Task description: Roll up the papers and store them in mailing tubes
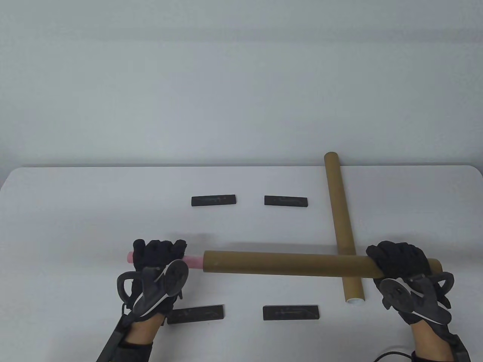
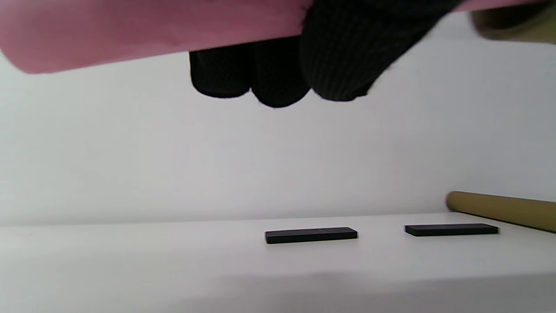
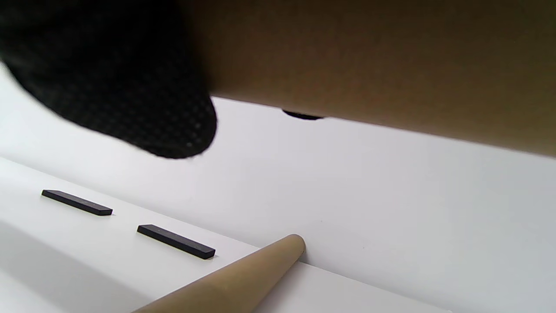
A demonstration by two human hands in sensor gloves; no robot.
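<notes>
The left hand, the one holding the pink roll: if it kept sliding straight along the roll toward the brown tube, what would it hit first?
Probably the open mouth of the held mailing tube: the left hand grips the pink paper roll just short of it, with only a little pink showing between.

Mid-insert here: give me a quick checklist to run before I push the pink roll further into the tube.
1. Left hand grips the pink paper roll: ok, fingers curled round it.
2. Right hand holds the held tube near its far end: ok.
3. Roll already entered the tube mouth: ok, only a short pink length shows outside.
4. Roll and tube in line: ok, both run level in the table view.
5. Held tube clear of the second tube it crosses: cannot tell, touching or above.
6. Far end of held tube capped: cannot tell, the hand hides it.
</notes>
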